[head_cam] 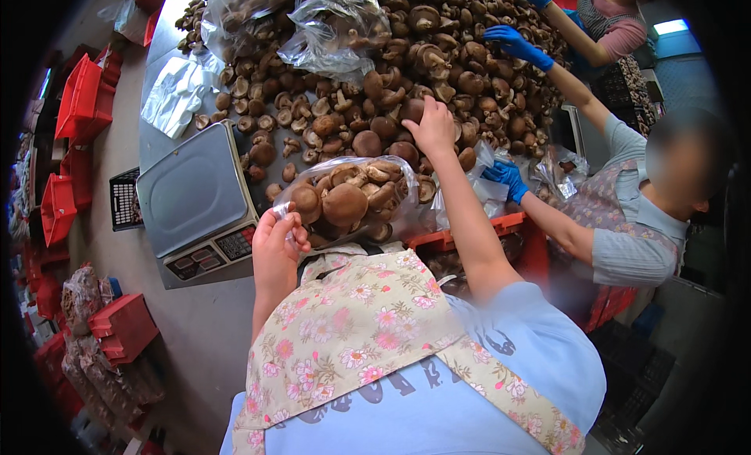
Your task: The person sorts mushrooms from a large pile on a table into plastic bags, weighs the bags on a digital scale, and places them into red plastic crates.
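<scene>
My left hand (278,241) pinches the rim of a clear plastic bag (412,176) between thumb and fingers. Inside the bag lie several shiitake mushrooms (345,204), caps and pale stems showing through its wide mouth. Beyond it my right hand (435,129) reaches onto a large heap of shiitake mushrooms (469,82). A brown mushroom cap (412,110) sits between its thumb and fingers, still at the heap's surface. Just left of the bag stands a digital weighing scale (190,188) with a bare grey platform.
White plastic bags (179,97) lie flat behind the scale, and filled clear bags (337,32) rest on the heap. A co-worker's blue-gloved hands (507,176) are close on my right. A red crate (469,232) stands against the table edge. Red bins (88,100) line the left.
</scene>
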`<control>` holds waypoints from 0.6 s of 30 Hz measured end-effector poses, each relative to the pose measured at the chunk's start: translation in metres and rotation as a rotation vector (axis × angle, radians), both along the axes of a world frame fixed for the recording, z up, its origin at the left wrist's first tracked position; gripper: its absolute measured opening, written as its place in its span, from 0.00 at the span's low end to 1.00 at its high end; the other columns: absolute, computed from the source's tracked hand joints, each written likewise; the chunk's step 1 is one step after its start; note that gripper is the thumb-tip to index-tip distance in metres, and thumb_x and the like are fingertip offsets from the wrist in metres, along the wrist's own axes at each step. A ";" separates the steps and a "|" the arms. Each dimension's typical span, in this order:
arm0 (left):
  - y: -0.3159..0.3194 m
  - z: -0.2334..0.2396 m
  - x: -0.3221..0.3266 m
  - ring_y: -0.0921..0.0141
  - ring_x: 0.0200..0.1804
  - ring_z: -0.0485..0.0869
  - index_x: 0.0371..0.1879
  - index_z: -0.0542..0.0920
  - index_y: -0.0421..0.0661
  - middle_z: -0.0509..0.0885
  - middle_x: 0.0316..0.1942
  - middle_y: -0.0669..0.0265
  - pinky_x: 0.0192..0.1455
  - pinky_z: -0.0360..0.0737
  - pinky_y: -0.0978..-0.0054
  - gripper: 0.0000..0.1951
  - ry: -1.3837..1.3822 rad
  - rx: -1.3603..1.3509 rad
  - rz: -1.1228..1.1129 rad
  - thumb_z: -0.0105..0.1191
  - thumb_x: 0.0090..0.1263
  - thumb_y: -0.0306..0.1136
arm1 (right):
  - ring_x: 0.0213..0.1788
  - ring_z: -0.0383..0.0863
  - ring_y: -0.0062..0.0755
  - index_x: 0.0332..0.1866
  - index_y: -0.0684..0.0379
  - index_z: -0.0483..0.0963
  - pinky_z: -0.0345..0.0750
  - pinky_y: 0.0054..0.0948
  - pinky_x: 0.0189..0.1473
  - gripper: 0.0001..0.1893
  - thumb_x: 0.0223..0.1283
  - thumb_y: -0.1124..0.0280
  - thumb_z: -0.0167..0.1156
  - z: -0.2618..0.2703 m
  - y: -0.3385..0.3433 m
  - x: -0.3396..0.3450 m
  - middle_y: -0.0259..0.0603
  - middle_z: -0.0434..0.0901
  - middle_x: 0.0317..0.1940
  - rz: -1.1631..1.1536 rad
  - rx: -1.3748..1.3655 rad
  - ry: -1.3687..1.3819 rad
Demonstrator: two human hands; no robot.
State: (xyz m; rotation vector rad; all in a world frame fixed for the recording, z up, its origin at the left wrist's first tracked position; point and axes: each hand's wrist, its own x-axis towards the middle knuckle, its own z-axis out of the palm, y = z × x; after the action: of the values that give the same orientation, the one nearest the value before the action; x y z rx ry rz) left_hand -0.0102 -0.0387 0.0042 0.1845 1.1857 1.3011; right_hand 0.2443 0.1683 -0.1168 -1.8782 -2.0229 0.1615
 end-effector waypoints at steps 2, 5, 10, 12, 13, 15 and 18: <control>0.000 0.002 -0.001 0.78 0.27 0.70 0.44 0.70 0.43 0.73 0.31 0.70 0.28 0.69 0.80 0.08 -0.004 -0.018 -0.019 0.45 0.68 0.27 | 0.47 0.75 0.50 0.50 0.57 0.70 0.73 0.42 0.47 0.29 0.40 0.61 0.71 -0.015 0.005 0.011 0.46 0.76 0.44 -0.063 -0.067 -0.092; -0.004 0.003 -0.003 0.78 0.27 0.70 0.44 0.71 0.43 0.73 0.31 0.71 0.28 0.70 0.80 0.07 0.000 -0.026 -0.014 0.45 0.68 0.27 | 0.46 0.76 0.46 0.48 0.56 0.69 0.72 0.42 0.48 0.30 0.37 0.60 0.73 -0.019 0.006 0.015 0.44 0.77 0.39 0.061 0.043 -0.200; -0.005 0.001 -0.002 0.78 0.27 0.70 0.44 0.70 0.44 0.73 0.31 0.71 0.28 0.70 0.79 0.07 0.014 -0.037 -0.014 0.45 0.68 0.27 | 0.28 0.78 0.33 0.47 0.61 0.73 0.75 0.31 0.34 0.23 0.48 0.60 0.67 -0.034 0.007 0.035 0.38 0.81 0.28 -0.146 -0.043 0.413; -0.002 0.000 0.000 0.78 0.27 0.70 0.44 0.70 0.43 0.73 0.31 0.71 0.28 0.69 0.80 0.08 0.023 -0.032 -0.013 0.46 0.68 0.28 | 0.23 0.74 0.19 0.38 0.64 0.77 0.72 0.18 0.26 0.14 0.59 0.62 0.60 -0.041 0.011 0.038 0.30 0.78 0.24 -0.213 -0.209 1.040; -0.001 0.001 0.000 0.78 0.27 0.70 0.44 0.70 0.43 0.73 0.31 0.71 0.28 0.69 0.80 0.08 0.023 -0.031 -0.019 0.46 0.68 0.28 | 0.23 0.74 0.19 0.38 0.64 0.77 0.72 0.18 0.26 0.14 0.59 0.62 0.60 -0.036 0.009 0.040 0.30 0.78 0.24 -0.218 -0.206 1.040; -0.001 0.002 0.002 0.79 0.27 0.70 0.44 0.71 0.43 0.73 0.30 0.71 0.27 0.69 0.80 0.08 0.022 -0.044 -0.012 0.46 0.68 0.28 | 0.25 0.77 0.20 0.34 0.62 0.77 0.74 0.21 0.27 0.13 0.58 0.60 0.61 -0.020 0.001 0.045 0.31 0.78 0.23 -0.470 -0.795 1.960; 0.002 0.002 0.003 0.79 0.27 0.70 0.44 0.71 0.43 0.73 0.30 0.71 0.27 0.69 0.80 0.08 0.039 -0.048 -0.030 0.46 0.68 0.28 | 0.32 0.78 0.28 0.40 0.66 0.74 0.80 0.21 0.28 0.14 0.64 0.62 0.54 -0.015 -0.008 0.051 0.41 0.78 0.31 -0.506 -0.946 2.459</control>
State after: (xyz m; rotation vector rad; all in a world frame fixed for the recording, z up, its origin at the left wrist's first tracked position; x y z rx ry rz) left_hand -0.0075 -0.0367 0.0064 0.1926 1.2422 1.2467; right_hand 0.2956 0.1603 -0.1314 -0.7288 0.3580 2.0162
